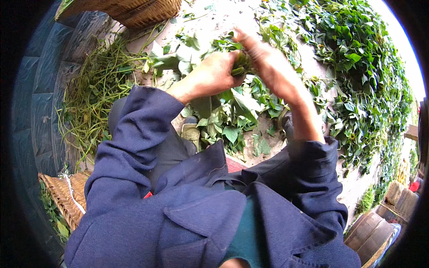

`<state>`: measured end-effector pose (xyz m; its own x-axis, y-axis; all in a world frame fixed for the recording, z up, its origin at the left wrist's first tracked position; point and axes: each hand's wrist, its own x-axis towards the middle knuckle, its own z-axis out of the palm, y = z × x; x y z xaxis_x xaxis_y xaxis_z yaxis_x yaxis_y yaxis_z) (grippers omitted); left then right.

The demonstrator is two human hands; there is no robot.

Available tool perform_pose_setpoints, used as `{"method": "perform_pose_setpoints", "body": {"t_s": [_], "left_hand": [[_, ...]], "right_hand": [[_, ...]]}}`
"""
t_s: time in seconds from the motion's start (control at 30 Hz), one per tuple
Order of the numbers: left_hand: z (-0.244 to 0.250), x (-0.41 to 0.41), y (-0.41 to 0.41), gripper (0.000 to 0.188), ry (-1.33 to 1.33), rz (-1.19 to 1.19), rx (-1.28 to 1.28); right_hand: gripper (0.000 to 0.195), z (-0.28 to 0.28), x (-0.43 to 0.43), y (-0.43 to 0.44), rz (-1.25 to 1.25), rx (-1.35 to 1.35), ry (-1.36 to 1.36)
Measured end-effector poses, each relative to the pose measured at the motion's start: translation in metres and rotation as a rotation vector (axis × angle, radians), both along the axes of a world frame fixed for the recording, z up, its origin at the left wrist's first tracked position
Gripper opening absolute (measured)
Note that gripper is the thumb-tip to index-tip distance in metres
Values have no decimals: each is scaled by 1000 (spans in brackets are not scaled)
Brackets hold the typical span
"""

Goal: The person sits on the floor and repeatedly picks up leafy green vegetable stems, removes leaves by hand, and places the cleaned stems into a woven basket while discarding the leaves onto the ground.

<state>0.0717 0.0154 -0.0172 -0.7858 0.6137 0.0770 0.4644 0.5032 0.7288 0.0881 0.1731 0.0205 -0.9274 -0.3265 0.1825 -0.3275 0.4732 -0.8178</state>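
My left hand (212, 72) is closed around a bunch of green leafy stems (242, 63) in front of me. Close beside the bunch, on its right, is my right hand (263, 58), blurred, with its fingers stretched out; whether it touches the stems is unclear. Cut green leaves (231, 134) lie on the ground below the hands and between my feet. Under and to the left of my left hand, more broad leaves (184, 60) show their pale undersides.
A heap of stripped-looking vines (97, 90) lies at the left. A large mound of leafy vines (362, 77) fills the right. Wicker baskets stand at the top left (147, 13) and lower left (63, 197). A wooden tub (368, 234) is at the lower right.
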Motion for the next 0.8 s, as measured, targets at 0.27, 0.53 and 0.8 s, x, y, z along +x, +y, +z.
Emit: {"method": "perform_pose_setpoints", "body": {"t_s": [0.27,0.53,0.8], "left_hand": [[10,-3,-1,29,-363,179,167],[15,4,14,29,-286,108,95],[12,-5,17,21,-320,212,369]], "right_hand": [[68,6,-16,27,-467,-768,-100],[65,-11,-12,-6,-381,-588,-140],[59,-10,-14,-13,-369,-278,177]]}}
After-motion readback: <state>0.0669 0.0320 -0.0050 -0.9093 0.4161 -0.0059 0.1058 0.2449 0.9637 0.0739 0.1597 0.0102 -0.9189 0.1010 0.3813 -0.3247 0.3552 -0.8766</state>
